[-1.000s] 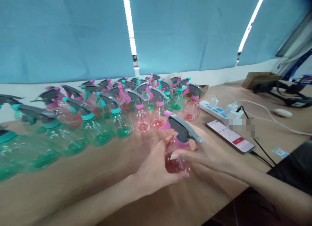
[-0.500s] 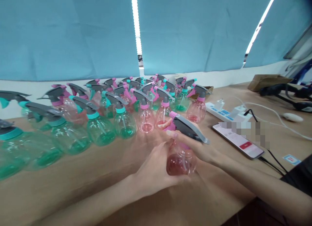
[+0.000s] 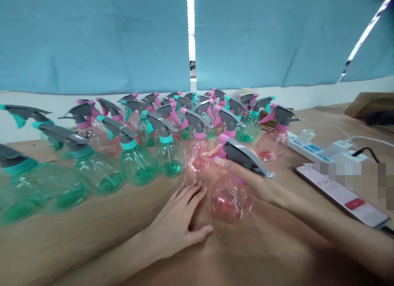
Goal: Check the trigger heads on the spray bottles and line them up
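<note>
A pink see-through spray bottle (image 3: 231,197) with a grey trigger head stands near the middle of the wooden table (image 3: 92,241). My right hand (image 3: 250,180) is closed around its neck just under the trigger head. My left hand (image 3: 180,220) lies flat on the table just left of the bottle, fingers spread, holding nothing. Behind them stands a crowd of several pink and green spray bottles (image 3: 168,148) in rows.
A phone (image 3: 341,194) lies on the table at the right, with a white power strip (image 3: 320,148) and cables behind it. A brown box (image 3: 369,103) sits at the far right. Blue blinds (image 3: 92,39) cover the back wall.
My left hand let go of the pink bottle's body and came down flat on the table. My right hand keeps the bottle by its neck. The view shifted left.
</note>
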`<state>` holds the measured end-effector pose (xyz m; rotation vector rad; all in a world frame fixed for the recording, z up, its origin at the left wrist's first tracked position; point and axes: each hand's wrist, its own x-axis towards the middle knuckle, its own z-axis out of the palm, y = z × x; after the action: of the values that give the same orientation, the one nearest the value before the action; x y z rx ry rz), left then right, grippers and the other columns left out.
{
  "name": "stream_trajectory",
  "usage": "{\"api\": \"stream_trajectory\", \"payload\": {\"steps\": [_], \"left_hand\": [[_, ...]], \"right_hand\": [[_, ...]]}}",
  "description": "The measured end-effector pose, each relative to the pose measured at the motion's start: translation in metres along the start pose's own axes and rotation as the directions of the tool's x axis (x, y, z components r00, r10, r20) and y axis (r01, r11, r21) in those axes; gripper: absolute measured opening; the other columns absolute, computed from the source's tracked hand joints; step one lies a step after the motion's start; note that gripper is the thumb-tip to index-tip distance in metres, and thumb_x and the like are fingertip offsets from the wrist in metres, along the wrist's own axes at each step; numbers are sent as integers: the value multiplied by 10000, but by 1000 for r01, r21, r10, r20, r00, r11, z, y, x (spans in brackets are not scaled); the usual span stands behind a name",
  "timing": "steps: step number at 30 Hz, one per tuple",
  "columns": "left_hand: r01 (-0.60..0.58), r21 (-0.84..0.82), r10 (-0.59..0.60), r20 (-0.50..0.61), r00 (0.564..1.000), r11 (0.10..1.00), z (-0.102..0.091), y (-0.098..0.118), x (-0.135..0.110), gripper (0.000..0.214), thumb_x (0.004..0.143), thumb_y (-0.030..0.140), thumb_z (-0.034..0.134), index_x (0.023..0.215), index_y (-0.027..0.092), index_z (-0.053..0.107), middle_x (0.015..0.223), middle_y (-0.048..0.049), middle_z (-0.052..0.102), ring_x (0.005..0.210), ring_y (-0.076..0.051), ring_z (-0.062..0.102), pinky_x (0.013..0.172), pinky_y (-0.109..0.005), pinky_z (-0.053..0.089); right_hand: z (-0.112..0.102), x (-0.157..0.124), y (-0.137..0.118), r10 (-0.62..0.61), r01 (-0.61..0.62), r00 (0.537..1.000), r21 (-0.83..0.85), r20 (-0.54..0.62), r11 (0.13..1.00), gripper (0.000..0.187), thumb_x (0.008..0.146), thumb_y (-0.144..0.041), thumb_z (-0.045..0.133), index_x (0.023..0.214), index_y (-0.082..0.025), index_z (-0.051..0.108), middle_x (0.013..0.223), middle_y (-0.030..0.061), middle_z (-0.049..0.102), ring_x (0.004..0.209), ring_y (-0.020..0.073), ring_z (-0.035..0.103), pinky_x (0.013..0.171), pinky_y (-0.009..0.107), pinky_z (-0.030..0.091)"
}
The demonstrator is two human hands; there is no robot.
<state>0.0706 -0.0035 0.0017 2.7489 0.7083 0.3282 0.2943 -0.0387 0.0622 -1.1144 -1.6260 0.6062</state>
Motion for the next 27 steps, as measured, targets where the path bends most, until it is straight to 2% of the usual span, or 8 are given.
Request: {"api": "stream_trajectory", "payload": {"steps": [4, 8, 13, 17, 20, 23, 27], "left_hand": [[-10, 4, 10, 5, 1000, 1000, 3, -1, 0, 636, 885, 468, 583, 1419, 169, 409, 1488, -154, 379, 1368, -325, 341, 1097, -524, 282], [-29, 4, 29, 1, 1000, 1000, 3, -2, 1, 592, 920, 456, 547, 1413, 153, 422, 1480, -148, 393, 1364, -315, 353, 1107, -521, 276], [-35, 30, 34, 15, 999, 999, 4, -3, 1, 585, 933, 451, 530, 1418, 147, 413, 1492, -136, 376, 1373, -299, 341, 1116, -497, 273], [-30, 51, 28, 33, 999, 998, 4, -3, 0, 595, 941, 457, 513, 1421, 124, 401, 1497, -145, 364, 1382, -289, 326, 1116, -496, 274], [-27, 62, 24, 47, 999, 998, 3, -2, 1, 584, 946, 448, 504, 1423, 130, 394, 1499, -144, 361, 1384, -285, 322, 1115, -506, 272], [-19, 65, 15, 61, 998, 998, 2, -2, 2, 577, 944, 440, 506, 1424, 140, 393, 1500, -141, 360, 1384, -289, 320, 1114, -503, 275], [-14, 74, 7, 90, 996, 997, 1, -2, 2, 598, 945, 443, 505, 1434, 124, 374, 1508, -146, 344, 1396, -293, 292, 1122, -508, 259]], "right_hand": [[0, 0, 9, 71, -72, 997, -26, -30, 997, 150, 882, -376, 581, 810, -253, 536, 754, -20, 522, 720, 163, 509, 663, 304, 446], [-3, -5, 9, 108, -108, 994, -71, -13, 992, 175, 889, -357, 561, 753, -248, 542, 709, -15, 535, 737, 177, 532, 636, 293, 453], [-7, -9, 8, 169, -167, 986, -136, 3, 977, 224, 898, -390, 532, 731, -246, 493, 713, -7, 471, 687, 164, 497, 634, 292, 454], [-10, -10, 7, 181, -185, 983, -215, -37, 959, 252, 878, -429, 548, 731, -243, 464, 727, -5, 446, 647, 151, 455, 578, 276, 440], [-10, -10, 8, 157, -163, 987, -225, -44, 961, 235, 875, -403, 570, 728, -245, 477, 701, -15, 457, 631, 148, 454, 579, 275, 433], [-10, -10, 12, 83, -93, 995, -213, -54, 973, 197, 896, -390, 542, 754, -255, 529, 701, -14, 504, 645, 160, 484, 608, 287, 439], [-10, -9, 12, -7, 0, 1000, -240, -28, 971, 171, 925, -347, 502, 784, -261, 547, 670, -19, 473, 629, 158, 454, 591, 284, 401]]}}
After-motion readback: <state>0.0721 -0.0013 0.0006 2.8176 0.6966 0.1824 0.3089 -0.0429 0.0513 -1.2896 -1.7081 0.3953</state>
